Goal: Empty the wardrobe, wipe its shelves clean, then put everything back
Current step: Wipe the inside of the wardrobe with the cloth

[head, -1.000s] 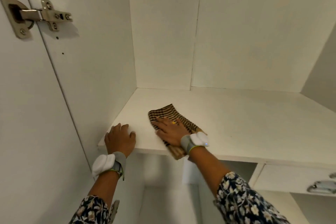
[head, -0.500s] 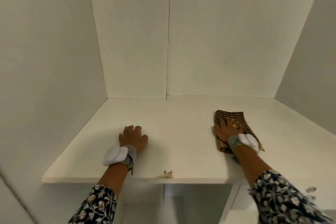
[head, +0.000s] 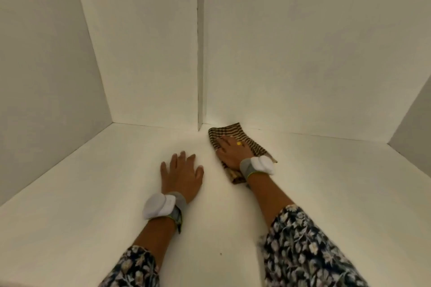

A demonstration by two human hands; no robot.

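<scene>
Scene: I am watching 2 hands on 1 white shelf [head: 93, 193] inside the wardrobe, seen from the head camera.
Right hand [head: 233, 150]: flat, fingers straight and close together, pressing down on the checked cloth [head: 229, 130].
Cloth: on the shelf at the back wall [head: 303, 53], just right of the vertical seam [head: 200, 53]; its near end lies under the wrist.
Left hand [head: 182, 176]: spread, palm down on the shelf just left of the cloth, holding nothing; I read it as a brace.
Done: emptying, as far as I can judge; in my view this shelf carries only the cloth and the 2 hands.
In hand: wiping, now at the rear of the shelf.
Left: 1 dark speck [head: 220, 253] sits on the near part of the shelf; other shelves are out of view; the contents, nowhere in frame, have yet to go back.
</scene>
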